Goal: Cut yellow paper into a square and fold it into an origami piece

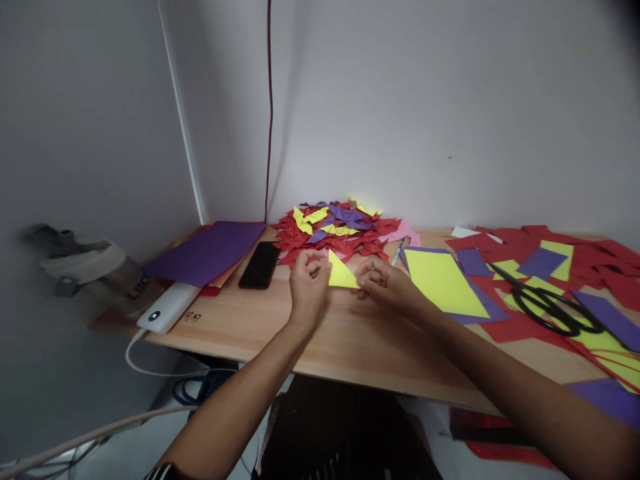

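Between my hands is a piece of yellow paper (341, 272) folded into a triangle, raised a little above the wooden table (320, 340). My left hand (309, 283) pinches its left edge. At the lower right corner, the fingers of my right hand (383, 283) are closed on the same paper. Just behind it lies a heap of folded paper shapes (345, 230) in red, purple and yellow. To the right of my right hand, a yellow sheet (443, 280) rests on purple sheets.
Black-handled scissors (550, 307) lie among red, purple and yellow paper pieces (615, 267) on the right. Left of the heap are a black phone (259, 265), a stack of coloured sheets (210, 247) and a white power bank (169, 308) with a cable. Behind stands a wall (425, 113).
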{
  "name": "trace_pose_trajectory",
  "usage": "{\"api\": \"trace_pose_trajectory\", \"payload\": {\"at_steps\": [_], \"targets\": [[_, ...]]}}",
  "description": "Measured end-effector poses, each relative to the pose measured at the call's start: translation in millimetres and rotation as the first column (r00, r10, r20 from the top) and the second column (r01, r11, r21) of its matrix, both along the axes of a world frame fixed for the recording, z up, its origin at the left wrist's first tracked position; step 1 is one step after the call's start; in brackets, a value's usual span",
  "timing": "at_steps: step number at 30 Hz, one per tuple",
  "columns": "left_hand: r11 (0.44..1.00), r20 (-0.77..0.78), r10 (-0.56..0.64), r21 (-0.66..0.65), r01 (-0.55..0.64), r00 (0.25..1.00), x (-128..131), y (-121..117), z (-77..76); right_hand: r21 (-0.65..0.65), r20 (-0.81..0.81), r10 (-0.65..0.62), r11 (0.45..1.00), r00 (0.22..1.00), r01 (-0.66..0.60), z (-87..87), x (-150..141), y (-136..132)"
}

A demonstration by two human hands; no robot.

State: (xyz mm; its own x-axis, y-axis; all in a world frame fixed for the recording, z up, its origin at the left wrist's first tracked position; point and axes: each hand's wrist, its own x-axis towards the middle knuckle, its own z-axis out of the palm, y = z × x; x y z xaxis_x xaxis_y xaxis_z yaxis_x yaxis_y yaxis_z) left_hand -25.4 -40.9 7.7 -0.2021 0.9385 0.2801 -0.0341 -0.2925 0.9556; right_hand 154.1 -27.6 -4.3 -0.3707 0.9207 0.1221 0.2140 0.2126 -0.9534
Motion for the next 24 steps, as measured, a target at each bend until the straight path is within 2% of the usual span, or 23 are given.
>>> {"api": "trace_pose_trajectory", "payload": {"at_steps": [4,9,16,19,24], "targets": [[1.000,-0.024,-0.014,0.007,0.014,1.000,-0.8,3.0,-2.8,-0.014,0.067,0.047,0.999,0.997,-0.046,2.0,0.7,0.2],[0.994,-0.140,-0.094,0.044,0.101,0.986,0.9,3.9,-9.5,0.145,0.174,-0.013,0.989,0.985,-0.012,1.5,0.2,1.0],[0.986,-0.267,-0.148,0.039,0.164,0.952,4.0,0.6,-12.5,0.093,0.163,-0.017,0.996,0.987,0.001,0.4,-3.8,-2.3],[0.980,-0.223,-0.189,0.021,0.199,0.956,4.3,2.1,-11.6,0.120,0.162,-0.037,0.993,0.986,0.018,1.7,-3.2,-2.8],[0.949,0.013,-0.310,-0.053,0.310,0.951,4.3,4.7,-8.7,0.134,0.105,-0.115,0.986,0.988,0.101,2.3,1.7,2.2]]}}
